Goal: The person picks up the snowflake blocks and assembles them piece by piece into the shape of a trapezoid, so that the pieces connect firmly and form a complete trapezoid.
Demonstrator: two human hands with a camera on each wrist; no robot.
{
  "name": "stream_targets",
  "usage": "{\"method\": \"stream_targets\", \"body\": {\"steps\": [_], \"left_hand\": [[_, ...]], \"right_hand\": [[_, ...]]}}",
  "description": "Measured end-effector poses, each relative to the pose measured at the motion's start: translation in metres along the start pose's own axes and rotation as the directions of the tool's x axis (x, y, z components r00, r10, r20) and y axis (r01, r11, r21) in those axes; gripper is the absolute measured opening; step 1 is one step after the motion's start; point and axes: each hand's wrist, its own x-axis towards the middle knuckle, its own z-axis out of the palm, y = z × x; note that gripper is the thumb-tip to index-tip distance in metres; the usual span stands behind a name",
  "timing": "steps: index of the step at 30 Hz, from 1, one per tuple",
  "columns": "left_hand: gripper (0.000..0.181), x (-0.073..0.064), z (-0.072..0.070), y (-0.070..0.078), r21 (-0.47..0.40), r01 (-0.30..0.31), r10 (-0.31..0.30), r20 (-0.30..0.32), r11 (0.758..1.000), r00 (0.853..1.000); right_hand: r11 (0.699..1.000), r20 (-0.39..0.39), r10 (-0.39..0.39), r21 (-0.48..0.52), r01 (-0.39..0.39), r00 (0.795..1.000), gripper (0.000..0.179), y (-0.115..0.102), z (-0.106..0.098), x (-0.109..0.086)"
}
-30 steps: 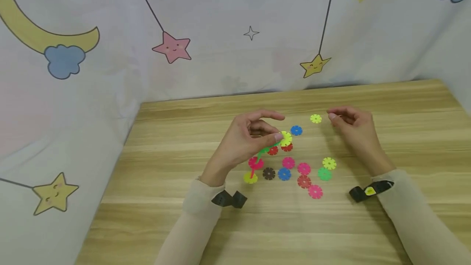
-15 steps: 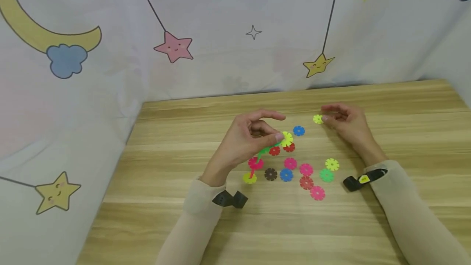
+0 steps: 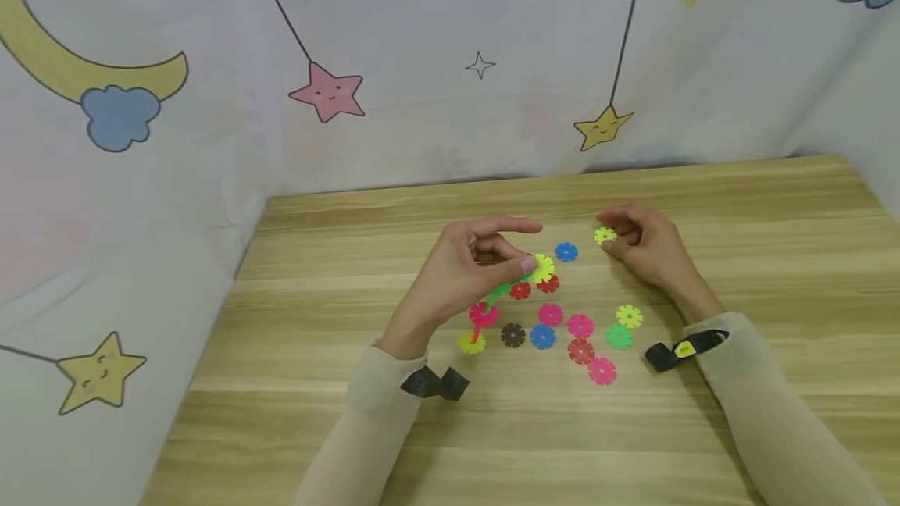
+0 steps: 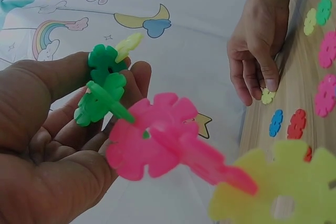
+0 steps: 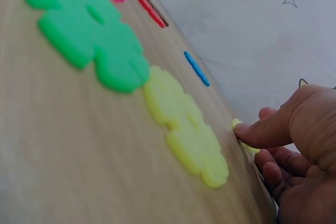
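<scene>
My left hand [image 3: 469, 264] grips a chain of slotted plastic snowflake discs between thumb and fingers, raised over the table. In the left wrist view a large yellow disc [image 4: 257, 187] ends the chain close to the camera, joined to pink discs [image 4: 142, 150], then green discs [image 4: 100, 106] by the fingers and a second yellow disc [image 4: 129, 45] at the far end. My right hand [image 3: 650, 248] pinches a loose yellow snowflake disc [image 3: 605, 236] at the back of the group, thumb on its near edge. Part of that disc is hidden behind the thumb in the right wrist view.
Between the hands, loose discs lie flat on the wooden table [image 3: 295, 412]: blue [image 3: 566, 252], red [image 3: 548, 284], brown [image 3: 513, 335], several pink [image 3: 602, 371], and a green one [image 3: 619, 336] against a yellow one [image 3: 629, 316]. A printed cloth [image 3: 422, 123] hangs behind the table.
My right hand has come leftward to the loose yellow disc, taken it between thumb and fingers and shifted it slightly toward me. The left hand stays nearly still with the chain.
</scene>
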Motion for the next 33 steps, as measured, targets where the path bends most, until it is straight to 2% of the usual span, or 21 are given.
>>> {"method": "stream_targets", "body": {"steps": [5, 11, 21, 25, 29, 33], "left_hand": [[0.038, 0.0, 0.0, 0.001, 0.002, 0.001, -0.001, -0.002, 1.0, 1.0], [0.037, 0.001, 0.002, 0.0, 0.008, -0.005, 0.005, 0.001, 1.0, 1.0], [0.035, 0.001, 0.003, -0.002, -0.001, 0.01, -0.01, 0.01, 1.0, 1.0], [0.034, 0.0, 0.003, -0.002, 0.002, 0.016, -0.016, 0.007, 1.0, 1.0], [0.034, 0.001, 0.003, -0.003, 0.006, 0.015, -0.015, 0.007, 1.0, 1.0], [0.033, 0.002, 0.004, -0.003, -0.004, 0.008, -0.008, 0.011, 1.0, 1.0]], "right_hand": [[1.0, 0.01, 0.006, 0.017, -0.006, 1.0, 0.038, -0.003, -0.002, -0.002], [0.997, 0.026, 0.042, 0.069, -0.043, 0.999, 0.031, -0.01, -0.004, -0.004], [0.993, 0.029, 0.064, 0.094, -0.066, 0.998, 0.026, -0.036, -0.007, -0.019], [0.983, 0.031, 0.085, 0.163, -0.089, 0.996, 0.028, -0.048, -0.01, -0.026], [0.967, 0.021, 0.066, 0.244, -0.069, 0.998, 0.028, -0.059, -0.013, -0.031], [0.947, 0.007, 0.001, 0.321, -0.003, 1.0, 0.022, -0.075, -0.014, -0.037]]}}
